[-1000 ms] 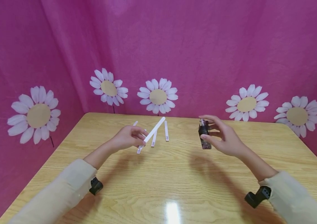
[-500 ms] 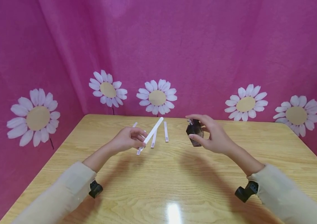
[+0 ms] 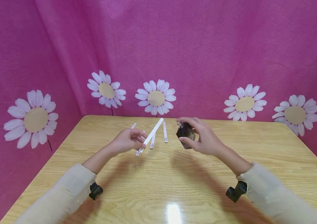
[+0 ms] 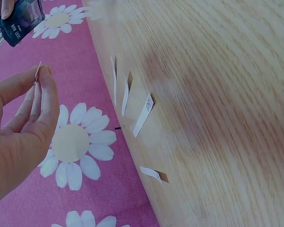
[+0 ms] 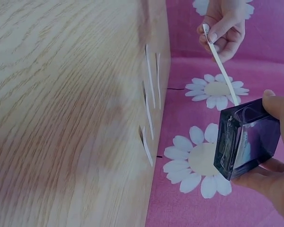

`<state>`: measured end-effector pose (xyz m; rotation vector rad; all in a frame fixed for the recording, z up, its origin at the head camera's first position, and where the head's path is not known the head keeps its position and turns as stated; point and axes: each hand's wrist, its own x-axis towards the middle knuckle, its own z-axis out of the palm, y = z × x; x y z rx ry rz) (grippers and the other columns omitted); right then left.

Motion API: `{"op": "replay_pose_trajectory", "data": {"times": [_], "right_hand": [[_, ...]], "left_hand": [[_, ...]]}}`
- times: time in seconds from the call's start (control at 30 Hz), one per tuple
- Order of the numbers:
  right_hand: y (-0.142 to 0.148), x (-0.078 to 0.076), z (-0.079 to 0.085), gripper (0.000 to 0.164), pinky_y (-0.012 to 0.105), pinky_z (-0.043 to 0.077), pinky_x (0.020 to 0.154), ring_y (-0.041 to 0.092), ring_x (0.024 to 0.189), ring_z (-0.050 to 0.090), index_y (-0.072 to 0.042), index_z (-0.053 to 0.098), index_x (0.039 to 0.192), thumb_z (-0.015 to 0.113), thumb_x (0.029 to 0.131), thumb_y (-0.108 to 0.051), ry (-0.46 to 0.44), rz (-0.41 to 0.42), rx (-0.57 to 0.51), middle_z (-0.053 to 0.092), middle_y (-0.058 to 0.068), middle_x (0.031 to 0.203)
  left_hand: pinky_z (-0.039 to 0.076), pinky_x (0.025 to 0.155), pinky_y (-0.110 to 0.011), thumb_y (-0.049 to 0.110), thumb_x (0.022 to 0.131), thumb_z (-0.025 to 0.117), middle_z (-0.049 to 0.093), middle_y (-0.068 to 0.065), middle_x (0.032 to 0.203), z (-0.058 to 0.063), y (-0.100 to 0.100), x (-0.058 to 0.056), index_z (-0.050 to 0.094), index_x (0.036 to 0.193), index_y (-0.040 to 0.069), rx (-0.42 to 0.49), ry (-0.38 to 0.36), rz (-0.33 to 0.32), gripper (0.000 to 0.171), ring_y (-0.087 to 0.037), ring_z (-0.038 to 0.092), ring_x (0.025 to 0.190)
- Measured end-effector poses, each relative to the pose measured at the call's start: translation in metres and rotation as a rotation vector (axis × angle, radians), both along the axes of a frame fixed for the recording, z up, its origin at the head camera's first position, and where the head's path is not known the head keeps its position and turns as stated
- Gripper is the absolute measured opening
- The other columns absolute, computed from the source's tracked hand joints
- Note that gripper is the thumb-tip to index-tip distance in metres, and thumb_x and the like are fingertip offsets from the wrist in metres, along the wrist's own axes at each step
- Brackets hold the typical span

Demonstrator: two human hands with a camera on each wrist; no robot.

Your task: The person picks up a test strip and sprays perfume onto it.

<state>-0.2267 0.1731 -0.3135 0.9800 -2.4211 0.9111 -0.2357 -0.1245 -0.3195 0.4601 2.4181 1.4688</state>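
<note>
My left hand pinches a white paper scent strip by its lower end, and the strip slants up and away to the right. In the right wrist view the strip runs from the left hand's thumb and fingers toward the bottle, overlapping its edge. My right hand grips a dark, angular glass perfume bottle between thumb and fingers, index finger over the top by the spray nozzle. The bottle shows lettering and a silvery neck in the left wrist view. Both hands are raised above the table.
Several more paper strips lie on the wooden table beyond the left hand, among them one strip farthest right and one labelled strip. A pink curtain printed with white daisies hangs along the table's far and left sides.
My right hand has moved left with the perfume bottle, closer to the strip, and the bottle has turned to show a broader face. The left hand has stayed nearly still with its strip.
</note>
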Motion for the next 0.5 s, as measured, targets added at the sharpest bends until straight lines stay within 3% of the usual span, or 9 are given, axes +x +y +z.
{"op": "replay_pose_trajectory", "data": {"times": [0.27, 0.5], "right_hand": [[-0.0005, 0.0008, -0.0014, 0.053, 0.036, 0.059, 0.077, 0.020, 0.101, 0.058, -0.015, 0.055, 0.132, 0.075, 0.083, -0.016, -0.008, -0.018, -0.013, 0.061, 0.010, 0.118], [-0.0007, 0.0022, 0.0000, 0.056, 0.036, 0.061, 0.078, 0.020, 0.101, 0.060, -0.020, 0.053, 0.134, 0.075, 0.083, -0.018, -0.044, -0.044, -0.052, 0.059, 0.010, 0.120]], "left_hand": [[0.061, 0.077, -0.033, -0.002, 0.082, 0.068, 0.070, -0.022, 0.096, -0.0003, 0.0002, 0.0008, 0.061, 0.114, -0.009, -0.002, 0.005, -0.002, 0.033, -0.008, 0.065, 0.073], [0.061, 0.076, -0.031, -0.001, 0.082, 0.069, 0.070, -0.019, 0.094, -0.0028, -0.0011, -0.0004, 0.062, 0.115, -0.007, -0.004, -0.005, 0.013, 0.034, -0.007, 0.065, 0.072]]}}
